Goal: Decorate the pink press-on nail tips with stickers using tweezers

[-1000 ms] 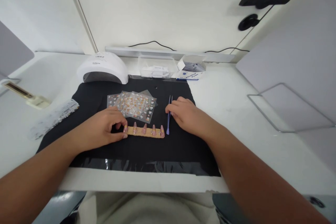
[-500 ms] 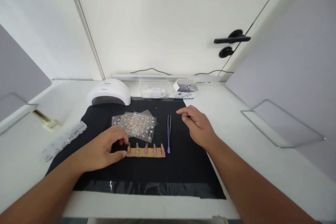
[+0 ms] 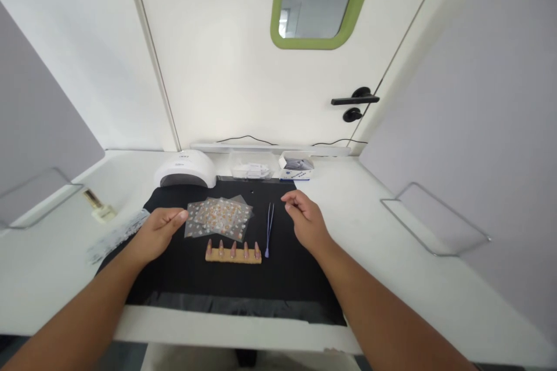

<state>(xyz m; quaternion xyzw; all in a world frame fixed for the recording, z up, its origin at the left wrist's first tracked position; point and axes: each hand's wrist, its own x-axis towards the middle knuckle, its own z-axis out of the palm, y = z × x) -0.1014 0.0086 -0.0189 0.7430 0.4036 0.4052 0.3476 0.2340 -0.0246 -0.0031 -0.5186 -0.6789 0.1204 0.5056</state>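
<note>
My left hand is beside the left edge of a fanned pile of clear nail sticker sheets with orange and white spots. Its thumb and fingers are pressed together, and I cannot tell whether they grip a sheet edge. In front of the pile, several pink pointed false nails stand along a tan strip. Purple tweezers lie just right of them, tips pointing away. My right hand hovers at the mat's right side, fingers loosely bent with a small gap to the thumb, holding nothing visible.
A black mat covers the middle of the white table. Behind are a white nail lamp, a clear tray and a box of packets. A polish bottle and a silvery sheet are left.
My left hand has left the strip of false nails and moved up and left to the sticker sheets. My right hand's fingers have drawn in slightly. The view has tilted up.
</note>
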